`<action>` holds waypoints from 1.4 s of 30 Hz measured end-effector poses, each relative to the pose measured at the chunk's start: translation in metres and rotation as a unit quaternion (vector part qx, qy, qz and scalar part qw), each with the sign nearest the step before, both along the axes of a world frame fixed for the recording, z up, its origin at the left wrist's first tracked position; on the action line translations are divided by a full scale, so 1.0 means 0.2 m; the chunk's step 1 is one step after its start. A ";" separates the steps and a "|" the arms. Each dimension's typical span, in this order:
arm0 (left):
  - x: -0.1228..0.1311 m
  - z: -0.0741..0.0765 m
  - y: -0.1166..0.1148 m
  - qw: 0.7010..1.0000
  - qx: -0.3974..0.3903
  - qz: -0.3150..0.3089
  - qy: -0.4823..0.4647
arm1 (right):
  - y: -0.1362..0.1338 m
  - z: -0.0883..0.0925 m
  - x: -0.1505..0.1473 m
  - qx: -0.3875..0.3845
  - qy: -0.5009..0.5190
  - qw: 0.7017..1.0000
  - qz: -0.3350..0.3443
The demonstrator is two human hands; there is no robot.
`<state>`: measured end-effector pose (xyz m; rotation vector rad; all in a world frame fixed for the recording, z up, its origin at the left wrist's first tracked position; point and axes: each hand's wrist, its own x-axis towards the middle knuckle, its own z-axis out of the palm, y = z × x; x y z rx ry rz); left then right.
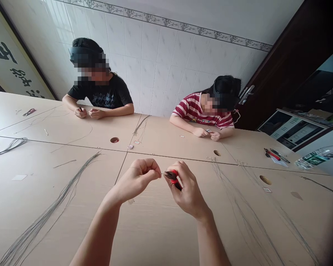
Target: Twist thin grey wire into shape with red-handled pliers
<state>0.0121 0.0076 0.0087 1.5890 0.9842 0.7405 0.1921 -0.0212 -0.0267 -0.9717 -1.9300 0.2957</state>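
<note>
My left hand is closed in a pinch on a thin wire, whose short end points toward the pliers. In my right hand is a pair of red-handled pliers, fingers wrapped round the grips. The dark jaws are at the wire's tip, and I cannot tell whether they bite on it. Both hands are above the table's middle. To the left lies a long bundle of thin grey wires; looser wire strands stretch across the table on the right.
Two people sit across the joined tables: one in a black shirt, one in a striped shirt. A plastic bottle lies at right near red-handled tools. Scissors lie far left. Round holes pierce the tabletop.
</note>
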 end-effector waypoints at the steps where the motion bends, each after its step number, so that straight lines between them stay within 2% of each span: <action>1: 0.00 0.00 0.00 1.000 0.001 0.001 0.001 | 0.00 0.00 0.00 0.001 0.000 1.000 0.000; 17: 0.00 0.01 0.00 1.000 -0.001 -0.002 -0.024 | 0.00 0.00 0.00 0.007 0.001 1.000 0.003; 22: -0.01 -0.01 0.00 0.999 -0.003 -0.010 -0.038 | 0.00 -0.01 -0.01 0.003 0.023 1.000 -0.006; 32: 0.01 -0.02 0.02 1.000 -0.008 -0.025 -0.016 | 0.00 -0.01 -0.01 -0.008 0.037 0.999 -0.008; 42: 0.00 -0.02 0.00 0.999 -0.008 0.001 -0.033 | -0.01 0.00 0.00 -0.001 0.013 1.000 -0.008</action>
